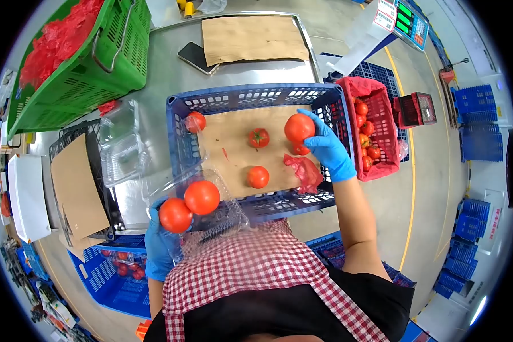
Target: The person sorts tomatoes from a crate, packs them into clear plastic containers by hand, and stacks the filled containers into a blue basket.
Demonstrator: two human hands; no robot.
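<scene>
My right hand point(329, 149), in a blue glove, grips a large red tomato point(298, 127) above the right side of a dark blue crate point(262, 93). My left hand point(158, 249), also gloved in blue, is closed on the edge of a clear plastic clamshell box point(229, 212), tilted over the crate's near left corner. Two tomatoes point(202, 197) sit side by side in that box. Inside the crate, several more tomatoes point(258, 177) lie on a brown cardboard liner point(228, 139). One is partly hidden below my right hand. Crumpled red plastic point(305, 172) lies near them.
A green basket point(91, 74) holding red plastic stands at the back left, near clear boxes point(121, 145). Cardboard point(255, 39) and a phone point(196, 58) lie at the table's back. A red-lined crate point(385, 134) of tomatoes stands right; a blue crate point(111, 285) holds packed tomatoes lower left.
</scene>
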